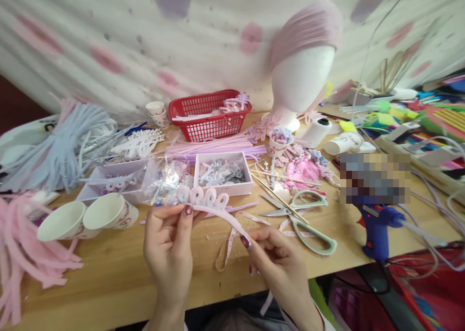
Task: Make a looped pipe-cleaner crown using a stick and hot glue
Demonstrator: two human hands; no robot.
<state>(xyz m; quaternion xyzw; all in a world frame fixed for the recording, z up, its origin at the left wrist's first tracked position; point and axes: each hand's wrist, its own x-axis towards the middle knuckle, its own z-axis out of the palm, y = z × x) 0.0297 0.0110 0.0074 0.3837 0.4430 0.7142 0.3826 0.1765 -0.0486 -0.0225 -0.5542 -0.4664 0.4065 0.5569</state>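
A pale pink pipe cleaner strip [222,215], topped with several fuzzy loops, stretches between my hands above the table's front. My left hand [169,246] pinches its looped end between thumb and fingers. On the right, my right hand [278,258] grips the plain part of the same strip, and a pale tail hangs below that palm. Just beyond lie open scissors [303,215] with light green handles and a pink measuring tape [228,246]. A white box [242,188] of small silvery pieces stands behind the loops.
Paper cups [111,212] and bundles of pink [32,253] and blue-grey pipe cleaners [61,152] occupy the left. At the back are a red basket [210,127] and a white mannequin head [301,79]. A blue glue gun [378,229] with cords stands right.
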